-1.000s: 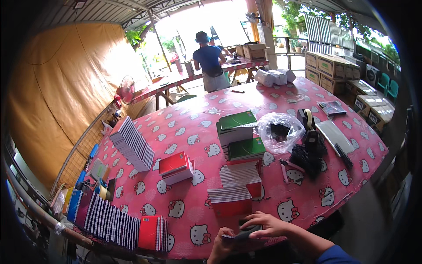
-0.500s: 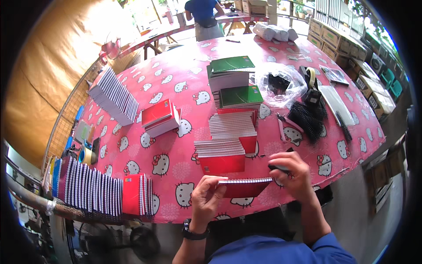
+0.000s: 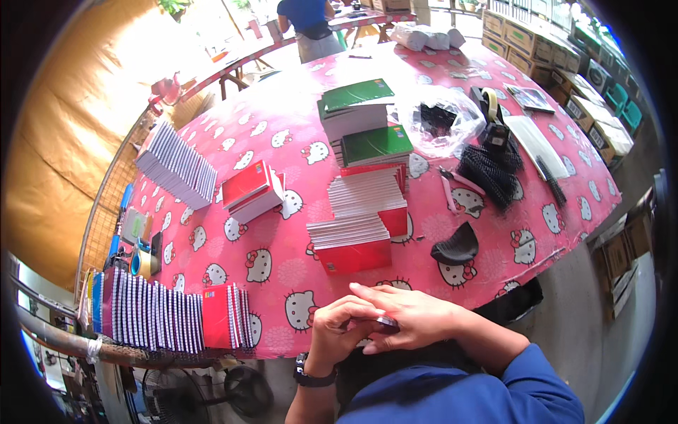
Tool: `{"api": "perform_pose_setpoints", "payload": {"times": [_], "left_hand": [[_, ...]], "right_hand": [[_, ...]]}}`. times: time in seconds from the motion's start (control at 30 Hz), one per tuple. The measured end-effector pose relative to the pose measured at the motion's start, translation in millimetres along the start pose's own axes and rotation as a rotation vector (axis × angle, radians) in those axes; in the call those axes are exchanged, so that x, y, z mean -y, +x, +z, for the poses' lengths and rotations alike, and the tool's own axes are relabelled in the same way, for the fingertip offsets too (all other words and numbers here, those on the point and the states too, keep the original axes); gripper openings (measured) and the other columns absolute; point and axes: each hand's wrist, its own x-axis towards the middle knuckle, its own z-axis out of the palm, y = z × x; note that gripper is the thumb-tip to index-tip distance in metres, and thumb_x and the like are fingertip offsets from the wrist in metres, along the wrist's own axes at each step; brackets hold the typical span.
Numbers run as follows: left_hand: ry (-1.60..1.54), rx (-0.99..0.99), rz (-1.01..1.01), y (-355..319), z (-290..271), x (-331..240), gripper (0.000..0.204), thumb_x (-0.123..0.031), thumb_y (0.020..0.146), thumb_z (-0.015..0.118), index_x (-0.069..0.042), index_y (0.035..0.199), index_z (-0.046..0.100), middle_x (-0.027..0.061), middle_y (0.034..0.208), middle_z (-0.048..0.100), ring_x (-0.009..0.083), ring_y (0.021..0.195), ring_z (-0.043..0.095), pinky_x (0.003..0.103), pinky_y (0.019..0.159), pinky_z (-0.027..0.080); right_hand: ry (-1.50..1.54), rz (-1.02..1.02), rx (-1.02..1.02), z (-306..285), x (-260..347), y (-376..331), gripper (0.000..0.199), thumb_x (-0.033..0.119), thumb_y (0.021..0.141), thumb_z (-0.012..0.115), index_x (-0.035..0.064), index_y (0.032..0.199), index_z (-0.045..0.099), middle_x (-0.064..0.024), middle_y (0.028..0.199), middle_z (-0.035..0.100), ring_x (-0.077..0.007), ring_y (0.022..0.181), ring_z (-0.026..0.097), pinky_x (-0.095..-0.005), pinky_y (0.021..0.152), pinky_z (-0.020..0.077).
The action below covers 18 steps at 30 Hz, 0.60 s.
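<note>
My left hand (image 3: 339, 326) and my right hand (image 3: 413, 318) meet at the near edge of the table. Between them they grip a notebook (image 3: 386, 321), of which only a small end shows; my fingers cover the rest. My right hand lies over it with its fingers closed against my left. Just beyond them stands a row of red notebooks (image 3: 359, 258) with white page edges. To the right a black curved piece (image 3: 455, 245) rests on the tablecloth, its exact kind unclear. Behind it lie pink-handled pliers (image 3: 450, 192) and a heap of black binding coils (image 3: 487, 177).
Green notebooks (image 3: 378, 143) are stacked farther back. Spiral-bound notebooks (image 3: 159, 311) line the left front edge, near a tall white stack (image 3: 176, 166) and a red pile (image 3: 251, 187). A plastic bag (image 3: 441, 134) and tape dispenser (image 3: 498, 127) lie at right. Another person (image 3: 307, 25) stands beyond the table.
My right hand has put the black piece down on the table and come left onto the notebook. The notebook has been drawn closer to me and turned, now mostly covered.
</note>
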Motion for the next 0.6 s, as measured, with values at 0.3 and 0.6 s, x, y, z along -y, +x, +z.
{"api": "perform_pose_setpoints", "payload": {"times": [0.3,0.6], "left_hand": [[-0.141,-0.14,-0.197,-10,-3,-2,0.02,0.01,0.078,0.069,0.004,0.097,0.066,0.0097,0.093,0.066,0.0146,0.087,0.066,0.025,0.073,0.056],[-0.245,-0.271,-0.239,-14,2,-5,0.019,0.013,0.08,0.066,0.005,0.097,0.063,0.0114,0.094,0.068,0.0143,0.087,0.066,0.026,0.078,0.056]], "right_hand": [[0.269,0.003,-0.382,7,1,2,0.035,0.015,0.075,0.077,0.0057,0.106,0.063,-0.0101,0.1,0.063,-0.0256,0.09,0.062,-0.035,0.076,0.0518],[0.18,-0.126,-0.647,24,3,7,0.022,0.011,0.078,0.075,0.0064,0.097,0.065,-0.007,0.085,0.063,-0.0222,0.08,0.062,-0.0315,0.066,0.0529]]}}
